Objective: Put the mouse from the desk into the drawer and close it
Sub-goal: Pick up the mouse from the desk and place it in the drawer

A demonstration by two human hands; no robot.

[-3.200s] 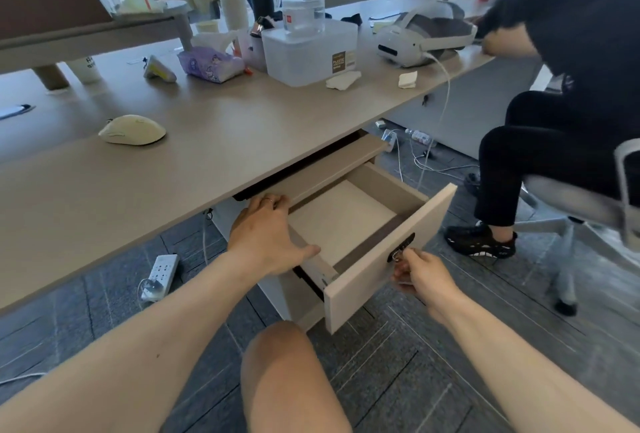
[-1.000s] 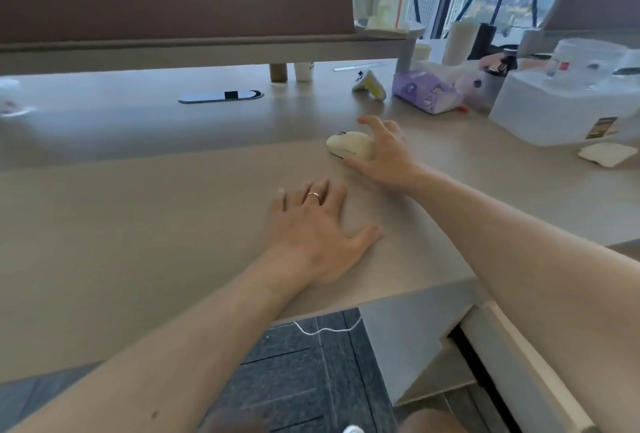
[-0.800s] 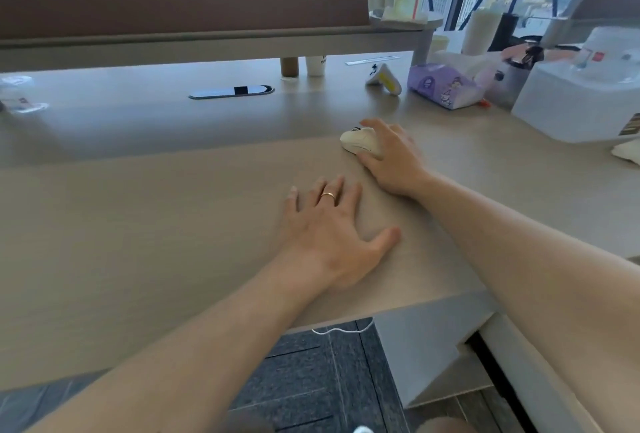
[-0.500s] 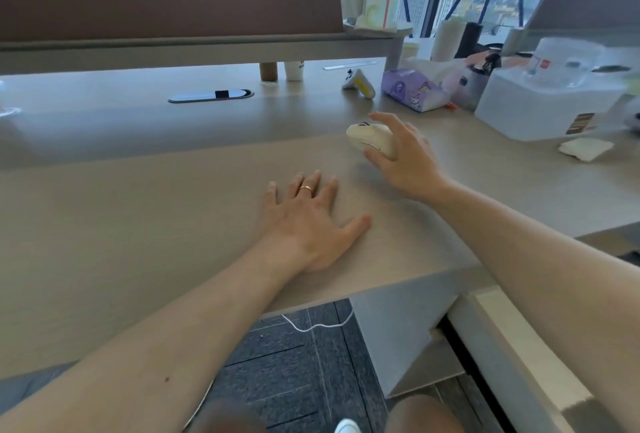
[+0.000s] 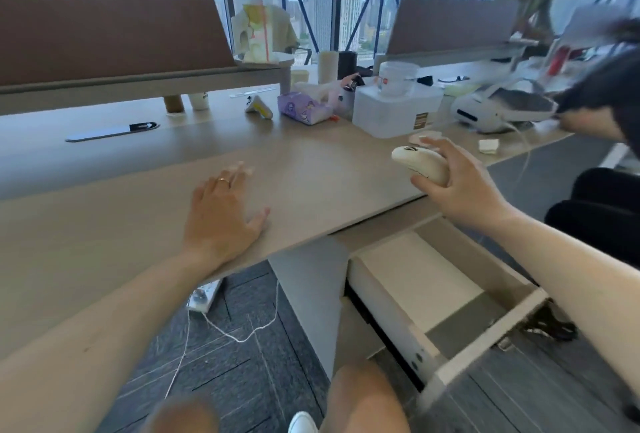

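Note:
A cream-white mouse is held off the desk in my right hand, above the desk's front edge and just beyond the open drawer. The drawer stands pulled out below the desk, its pale floor bare, with keys hanging at its front panel. My left hand lies flat, fingers spread, on the desk top to the left, wearing a ring.
At the back of the desk stand a white plastic box, a purple tissue pack, cups and a white headset. Another person sits at the right. A power strip and white cable lie on the floor.
My right hand has lifted the mouse off the desk and carried it right, toward the drawer. My view has swung right so the open drawer shows. My left hand stays flat.

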